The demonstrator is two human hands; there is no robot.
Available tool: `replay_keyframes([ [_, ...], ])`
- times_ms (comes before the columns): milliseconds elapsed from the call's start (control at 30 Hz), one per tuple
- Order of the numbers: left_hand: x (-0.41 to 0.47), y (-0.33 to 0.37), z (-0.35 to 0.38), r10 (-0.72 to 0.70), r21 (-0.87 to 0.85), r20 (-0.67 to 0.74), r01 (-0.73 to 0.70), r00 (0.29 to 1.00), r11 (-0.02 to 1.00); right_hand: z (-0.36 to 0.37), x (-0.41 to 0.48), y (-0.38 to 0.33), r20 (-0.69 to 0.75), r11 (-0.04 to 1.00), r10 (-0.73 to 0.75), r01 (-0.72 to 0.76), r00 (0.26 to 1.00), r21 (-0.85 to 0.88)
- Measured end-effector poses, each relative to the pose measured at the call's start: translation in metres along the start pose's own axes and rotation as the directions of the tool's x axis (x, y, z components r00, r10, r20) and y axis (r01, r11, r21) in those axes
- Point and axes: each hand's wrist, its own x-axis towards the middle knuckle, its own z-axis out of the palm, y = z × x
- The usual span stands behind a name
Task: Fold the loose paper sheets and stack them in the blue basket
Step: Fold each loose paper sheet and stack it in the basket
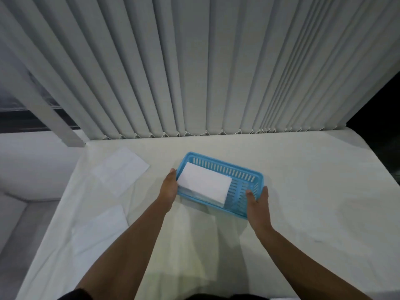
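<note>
A blue slotted basket (244,173) lies on the white-covered table, turned at a slant. A stack of folded white paper (204,182) fills its left half. My left hand (168,186) is at the basket's left end, against the rim and the edge of the stack. My right hand (257,200) grips the basket's near right corner, thumb over the rim. Two loose unfolded sheets lie to the left: one (121,168) farther back, one (99,226) nearer me.
Grey vertical blinds (205,72) hang along the table's far edge. The table's left edge drops off to a grey floor (21,213). Bare white cloth (324,202) stretches to the right of the basket.
</note>
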Motion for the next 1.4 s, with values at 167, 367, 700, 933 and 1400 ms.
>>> replay_keyframes([
  [167,0.009,0.006,-0.050,-0.023,0.005,-0.045,0.023,0.999,1.000,0.046,-0.026,-0.021,0.020,0.999,-0.015,0.014,1.000,0.030],
  [367,0.033,-0.001,-0.107,-0.049,0.087,0.001,0.049,0.999,0.995,0.102,-0.067,-0.021,-0.044,0.996,0.032,-0.028,0.999,0.082],
  [700,0.053,-0.013,-0.148,-0.021,0.199,0.160,-0.011,0.987,0.980,0.155,-0.113,0.001,-0.209,0.991,0.105,-0.086,0.972,0.100],
  [933,0.041,-0.022,-0.158,0.080,0.312,0.236,-0.153,0.969,0.938,0.149,-0.139,-0.005,-0.299,0.989,0.034,-0.074,0.954,-0.126],
  [1400,-0.034,-0.081,-0.244,0.338,0.571,-0.168,-0.188,0.926,0.799,0.185,-0.193,-0.041,0.241,0.522,-0.457,0.477,0.856,-0.707],
])
